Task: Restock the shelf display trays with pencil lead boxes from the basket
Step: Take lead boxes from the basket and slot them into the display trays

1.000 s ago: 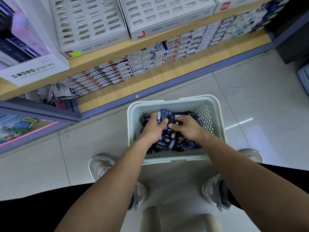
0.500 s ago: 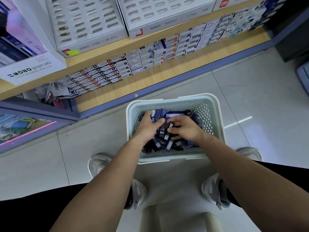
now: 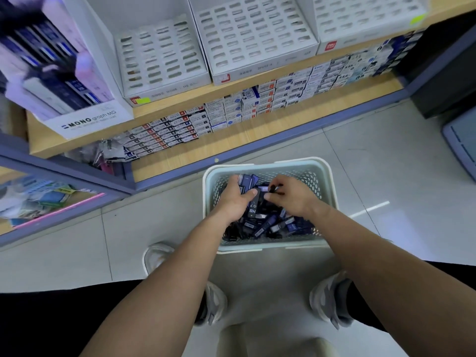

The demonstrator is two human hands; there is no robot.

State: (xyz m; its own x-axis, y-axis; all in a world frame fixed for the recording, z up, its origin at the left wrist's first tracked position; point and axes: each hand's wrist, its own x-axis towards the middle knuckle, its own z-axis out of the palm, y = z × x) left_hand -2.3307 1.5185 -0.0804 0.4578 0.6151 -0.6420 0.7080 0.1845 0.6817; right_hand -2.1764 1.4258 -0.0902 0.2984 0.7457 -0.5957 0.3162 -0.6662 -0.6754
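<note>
- The pencil lead boxes (image 3: 270, 225) lie heaped every which way in the basket (image 3: 283, 162), mostly toward its near wall.
- A box marked HB 07 (image 3: 253, 208) is gripped in the left hand (image 3: 235, 199) with others bunched behind it. The thumb is laid across it, and its long axis runs roughly from the basket's near wall to the far one.
- A small dark box (image 3: 273, 188) is pinched at the fingertips of the right hand (image 3: 291, 195), just beside the left thumb, over the middle of the basket.
- The display trays (image 3: 252, 34) are found up and beyond the basket's far rim, on the upper shelf (image 3: 180, 105). The left hand is judged the nearer to them, so an upward, forward reach is called for.
- How full the tray slots are cannot be told.
- The basket is set on the tiled floor (image 3: 386, 163), close to the lower shelf's front edge, where stacked cartons (image 3: 231, 112) are lined along the back.
</note>
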